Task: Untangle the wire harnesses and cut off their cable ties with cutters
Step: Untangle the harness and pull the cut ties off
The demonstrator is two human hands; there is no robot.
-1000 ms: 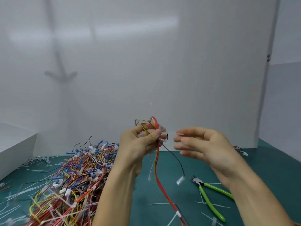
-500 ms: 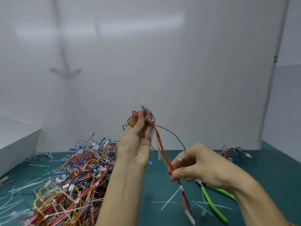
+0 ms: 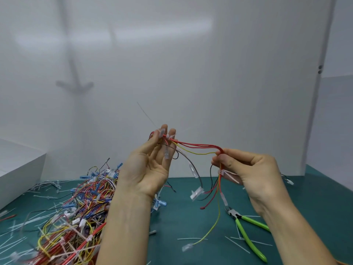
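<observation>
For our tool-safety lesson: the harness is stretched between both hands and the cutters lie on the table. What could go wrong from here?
1. The wire harness is stretched between the left hand and right hand; a hard tug might strain wires at the cable tie.
2. The dangling connector could catch in the pile if lowered there.
3. Both hands are occupied, so reaching for the cutters means releasing one grip, and loose ends may retangle.
</observation>
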